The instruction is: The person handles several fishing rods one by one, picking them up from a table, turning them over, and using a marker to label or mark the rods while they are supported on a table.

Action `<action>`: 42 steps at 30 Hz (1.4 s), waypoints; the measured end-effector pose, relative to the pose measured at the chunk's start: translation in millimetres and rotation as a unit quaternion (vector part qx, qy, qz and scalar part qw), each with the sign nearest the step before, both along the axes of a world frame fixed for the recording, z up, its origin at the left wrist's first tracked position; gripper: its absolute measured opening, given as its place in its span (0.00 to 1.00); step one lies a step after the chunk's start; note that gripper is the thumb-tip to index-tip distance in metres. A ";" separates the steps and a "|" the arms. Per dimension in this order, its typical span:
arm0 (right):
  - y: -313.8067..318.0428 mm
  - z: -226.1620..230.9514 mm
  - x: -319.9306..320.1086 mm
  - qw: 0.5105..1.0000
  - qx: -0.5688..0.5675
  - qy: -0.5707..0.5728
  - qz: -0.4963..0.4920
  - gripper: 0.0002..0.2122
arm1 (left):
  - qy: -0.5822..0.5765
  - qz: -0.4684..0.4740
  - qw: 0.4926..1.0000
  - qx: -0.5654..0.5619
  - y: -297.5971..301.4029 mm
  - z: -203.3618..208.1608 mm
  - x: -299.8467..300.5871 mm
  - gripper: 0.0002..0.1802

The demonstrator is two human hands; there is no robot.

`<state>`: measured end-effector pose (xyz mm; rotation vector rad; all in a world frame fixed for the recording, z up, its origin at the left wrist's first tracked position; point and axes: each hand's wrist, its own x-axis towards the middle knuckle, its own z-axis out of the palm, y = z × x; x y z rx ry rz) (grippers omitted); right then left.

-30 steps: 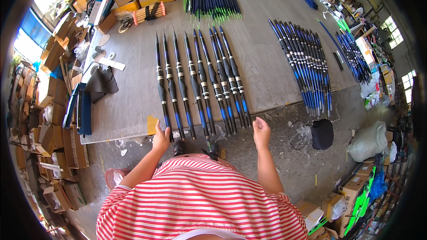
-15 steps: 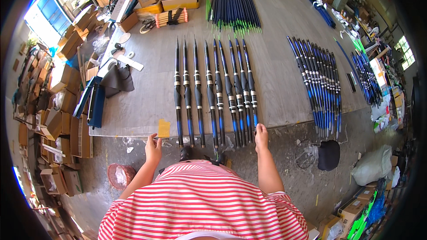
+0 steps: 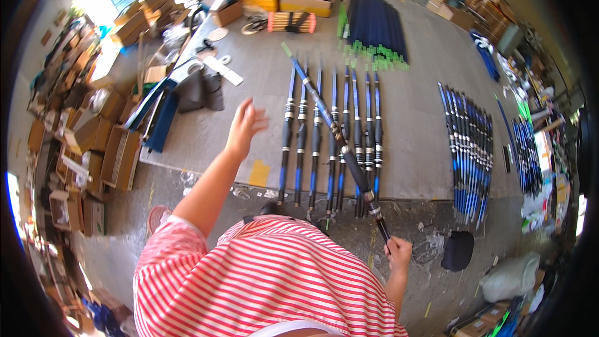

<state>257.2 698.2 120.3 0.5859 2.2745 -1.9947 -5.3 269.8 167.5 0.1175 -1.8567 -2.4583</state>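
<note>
My right hand (image 3: 398, 254), in front of the table's near edge, is closed around the butt of a blue and black fishing rod (image 3: 355, 171). That rod slants up and leftward over the table, its light green tip at the far end. Beneath it lies a row of similar collapsed rods (image 3: 301, 150), side by side, with butts jutting past the edge. Raised above the table to the left of the row is my left hand (image 3: 245, 130). It holds nothing; its fingers are apart and slightly blurred.
On the grey table (image 3: 412, 168) lie a bundle of dark green-tipped rods (image 3: 377, 25) at the back and more rods (image 3: 465, 150) at the right. A dark cloth (image 3: 198, 90) and blue case (image 3: 163, 115) sit left. A black stool (image 3: 458, 251) stands front right.
My right hand has lifted the rightmost rod off the row and drawn it back toward me, tilting it leftward. My left hand has risen from the table edge, forward over the tabletop. The view has shifted.
</note>
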 end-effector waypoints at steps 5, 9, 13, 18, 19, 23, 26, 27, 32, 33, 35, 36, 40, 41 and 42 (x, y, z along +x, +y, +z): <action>-9.7 19.6 26.7 0.999 0.005 0.018 0.039 0.08 | -0.077 -0.013 0.923 0.378 -28.8 50.2 -43.2 0.40; -25.8 36.1 29.7 0.998 -0.053 0.013 -0.040 0.08 | -0.118 -0.098 0.867 0.475 -42.1 31.5 -31.2 0.42; -26.9 31.3 29.4 0.921 -0.259 0.194 -0.217 0.14 | -0.123 -0.056 0.844 0.520 -45.5 28.7 -20.5 0.41; -29.0 14.1 17.5 0.828 -0.414 0.276 -0.258 0.14 | -0.110 -0.029 0.808 0.578 -44.8 22.7 -13.6 0.27; -35.3 19.5 12.8 0.834 -0.410 0.270 -0.251 0.15 | -0.094 -0.056 0.796 0.595 -50.0 11.7 -14.6 0.23; -47.8 31.4 -9.0 0.870 -0.347 0.243 -0.250 0.15 | -0.193 0.072 0.869 0.450 -46.3 17.9 -2.4 0.13; -33.1 40.7 -21.7 0.912 -0.239 0.230 -0.243 0.15 | -0.227 -0.132 0.933 0.246 -57.4 -7.0 20.5 0.13; -27.7 50.9 -27.4 0.922 -0.199 0.227 -0.240 0.14 | -0.269 -0.165 0.937 0.151 -56.5 -3.7 30.6 0.13; -38.0 115.2 -71.9 0.950 -0.093 0.214 -0.208 0.14 | -0.211 -0.534 0.813 -0.099 -77.4 -39.9 71.4 0.20; -45.9 121.3 -82.0 0.958 -0.080 0.215 -0.172 0.16 | -0.220 -0.555 0.797 -0.098 -76.2 -41.4 82.1 0.21; -86.5 139.9 -106.3 0.971 -0.065 0.219 -0.073 0.23 | -0.243 -0.561 0.791 0.009 -79.0 -72.1 98.3 0.24; -100.7 141.9 -114.8 0.976 -0.036 0.210 -0.043 0.24 | -0.233 -0.537 0.810 0.023 -76.9 -77.0 107.1 0.24; -118.9 113.5 -127.7 0.977 0.121 0.170 0.040 0.29 | -0.187 -0.400 0.897 0.001 -71.6 -80.7 138.1 0.23; -113.2 99.1 -125.4 0.983 0.117 0.135 0.050 0.28 | -0.180 -0.360 0.915 0.006 -70.8 -86.2 144.2 0.23; -105.6 80.4 -120.4 0.985 0.119 0.104 0.062 0.27 | -0.199 -0.304 0.932 -0.016 -68.5 -89.6 149.8 0.23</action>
